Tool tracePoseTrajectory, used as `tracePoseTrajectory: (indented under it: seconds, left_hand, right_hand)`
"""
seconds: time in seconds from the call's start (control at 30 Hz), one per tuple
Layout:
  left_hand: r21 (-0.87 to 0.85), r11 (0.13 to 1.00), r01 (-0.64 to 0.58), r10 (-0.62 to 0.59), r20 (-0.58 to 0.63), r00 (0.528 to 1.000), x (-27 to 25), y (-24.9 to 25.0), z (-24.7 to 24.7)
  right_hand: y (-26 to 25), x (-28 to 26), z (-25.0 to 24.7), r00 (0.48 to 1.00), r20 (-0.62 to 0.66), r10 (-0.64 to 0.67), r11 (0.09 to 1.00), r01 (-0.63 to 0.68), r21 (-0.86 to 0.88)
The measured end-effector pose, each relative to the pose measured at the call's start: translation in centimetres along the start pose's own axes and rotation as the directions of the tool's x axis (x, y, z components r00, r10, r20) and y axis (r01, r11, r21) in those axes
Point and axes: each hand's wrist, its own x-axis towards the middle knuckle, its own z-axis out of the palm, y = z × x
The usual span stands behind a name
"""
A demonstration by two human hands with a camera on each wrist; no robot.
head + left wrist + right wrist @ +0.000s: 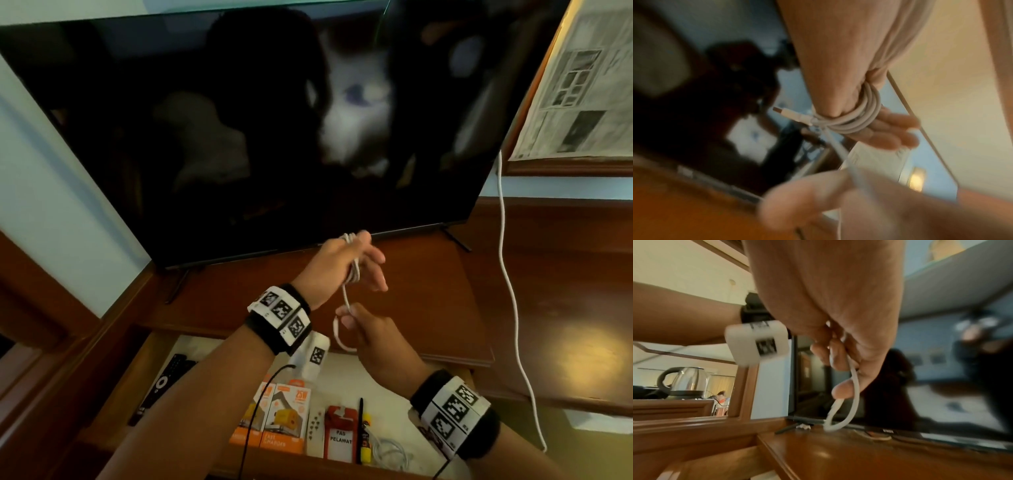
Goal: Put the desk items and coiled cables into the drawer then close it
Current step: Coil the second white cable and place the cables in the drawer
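While coiled round gripping left hand [334, 267], white cable [345, 296], tail pinched in right hand [376, 339].

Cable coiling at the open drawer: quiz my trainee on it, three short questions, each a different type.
1. True or false: the cable is wound round the fingers of the left hand.
2. What does the right hand hold? A: a remote. B: the cable's loose end. C: nothing.
3. Fill in: the drawer is ___ (open or closed).

Key: 1 true; 2 B; 3 open.
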Motion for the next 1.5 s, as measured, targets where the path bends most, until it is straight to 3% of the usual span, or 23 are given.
tracePoseTrajectory:
  seconds: [0.03, 0.1, 0.17, 0.27, 0.4, 0.47, 0.53, 0.67, 0.77, 0.83, 0.9, 0.97, 1.07, 1.2, 1.27, 1.37, 1.43, 1.5]
  left_hand:
    - [0.230, 0.973, 0.025, -0.022, -0.015, 1.000, 0.1, -0.4, 0.3]
    - [0.556, 0.829, 0.058, -0.070, -0.001, 0.998, 0.2, -1.0, 0.5]
    - [0.678, 0.733, 0.053, -0.125, 0.057, 0.991, 0.1, -1.3, -0.1]
    - [0.712, 0.700, 0.059, -0.215, 0.131, 0.968, -0.2, -0.3, -1.3]
    - [0.488, 0.859, 0.159, -0.333, 0.295, 0.895, -1.1, 1.3, -1.2]
    - [0.292, 0.937, 0.192, -0.292, 0.353, 0.889, -1.5, 1.6, -0.7]
    - [0.102, 0.977, 0.188, -0.213, 0.400, 0.891, -1.5, 1.6, -0.5]
    - [-0.195, 0.954, 0.226, -0.115, 0.460, 0.880, -1.4, 1.5, -0.1]
    - [-0.332, 0.912, 0.242, -0.130, 0.325, 0.937, -1.2, 1.0, 0.5]
    - [-0.342, 0.921, 0.186, -0.162, 0.098, 0.982, -1.2, 1.1, 1.5]
    - [-0.307, 0.945, 0.113, -0.168, -0.161, 0.973, -1.1, 1.3, 2.4]
    - [-0.295, 0.954, 0.047, -0.133, -0.277, 0.952, -1.0, 1.3, 2.9]
    - [-0.289, 0.957, -0.025, -0.056, -0.270, 0.961, -0.9, 1.1, 3.2]
    - [-0.407, 0.913, -0.027, -0.072, -0.226, 0.971, -0.6, 1.6, 1.8]
    - [-0.454, 0.891, -0.005, -0.095, -0.196, 0.976, -0.7, 2.1, 0.8]
    - [-0.419, 0.907, 0.031, -0.093, -0.129, 0.987, -1.2, 2.4, 0.4]
    - [-0.390, 0.919, 0.058, -0.102, -0.093, 0.990, -1.6, 2.5, 0.7]
    - [-0.373, 0.925, 0.073, -0.107, -0.070, 0.992, -1.7, 2.6, 1.0]
  right_hand:
    - [-0.3, 0.2, -0.4, 1.000, -0.007, -0.005, 0.999, 0.005, -0.048]
    - [-0.6, 0.8, -1.7, 0.999, -0.041, -0.019, 0.987, 0.012, -0.161]
    - [-1.0, 1.1, -3.6, 0.996, -0.076, -0.049, 0.973, 0.030, -0.228]
    - [-1.4, 0.8, -6.1, 0.982, -0.182, -0.059, 0.981, 0.023, -0.192]
    - [-2.2, 1.6, -8.1, 0.949, -0.277, -0.150, 0.989, 0.147, -0.031]
    - [-2.2, 2.3, -8.4, 0.925, -0.312, -0.217, 0.975, 0.223, -0.017]
    - [-1.8, 2.6, -8.3, 0.933, -0.283, -0.224, 0.967, 0.249, 0.057]
    - [-2.1, 2.1, -7.8, 0.946, -0.213, -0.243, 0.922, 0.294, 0.253]
    - [-2.6, 2.0, -7.2, 0.944, -0.294, -0.149, 0.945, 0.223, 0.237]
    - [-2.7, 2.4, -6.9, 0.916, -0.390, -0.094, 0.950, 0.200, 0.242]
    - [-3.0, 2.7, -6.8, 0.891, -0.450, -0.060, 0.946, 0.194, 0.260]
    - [-3.3, 3.0, -6.8, 0.872, -0.488, -0.030, 0.950, 0.177, 0.258]
    - [-3.2, 3.3, -7.3, 0.876, -0.482, -0.001, 0.958, 0.138, 0.249]
    - [-1.9, 2.7, -8.0, 0.951, -0.301, -0.070, 0.934, 0.168, 0.316]
    - [-0.9, 2.4, -8.0, 0.958, -0.257, -0.128, 0.977, 0.167, 0.135]
    - [0.6, 3.0, -8.2, 0.935, -0.342, -0.091, 0.989, 0.045, -0.141]
    - [0.5, 3.7, -9.0, 0.894, -0.446, -0.043, 0.996, 0.006, -0.086]
    - [-0.2, 4.3, -9.8, 0.853, -0.513, 0.090, 0.982, 0.010, 0.190]
